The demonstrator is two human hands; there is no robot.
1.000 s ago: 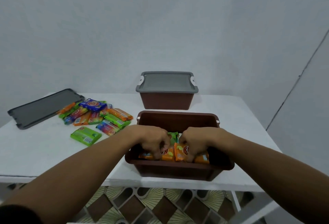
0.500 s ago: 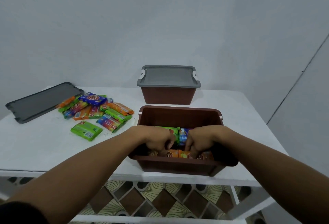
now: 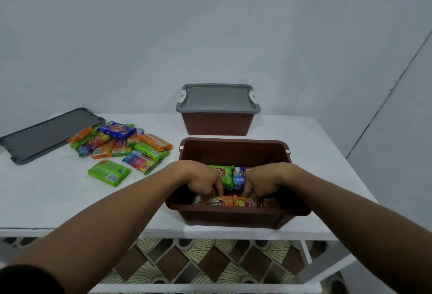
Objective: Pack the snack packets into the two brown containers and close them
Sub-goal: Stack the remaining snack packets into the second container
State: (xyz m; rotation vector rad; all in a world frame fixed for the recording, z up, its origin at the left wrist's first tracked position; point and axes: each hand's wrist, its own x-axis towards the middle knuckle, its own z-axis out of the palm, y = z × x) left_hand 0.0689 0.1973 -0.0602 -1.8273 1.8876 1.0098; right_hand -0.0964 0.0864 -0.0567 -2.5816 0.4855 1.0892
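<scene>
At the table's (image 3: 46, 200) front edge, inside the open box (image 3: 233, 151), my left hand (image 3: 201, 180) and right hand (image 3: 264, 181) curl their fingers down and pinch the orange packets (image 3: 224, 201) standing along its near wall; a green packet (image 3: 223, 174) lies behind them. I judge I'm seating this row. Next calls for letting go and reaching left to the loose packets (image 3: 124, 146) by the lid (image 3: 46, 132). At the back edge, the other box (image 3: 217, 125) is lidded.
</scene>
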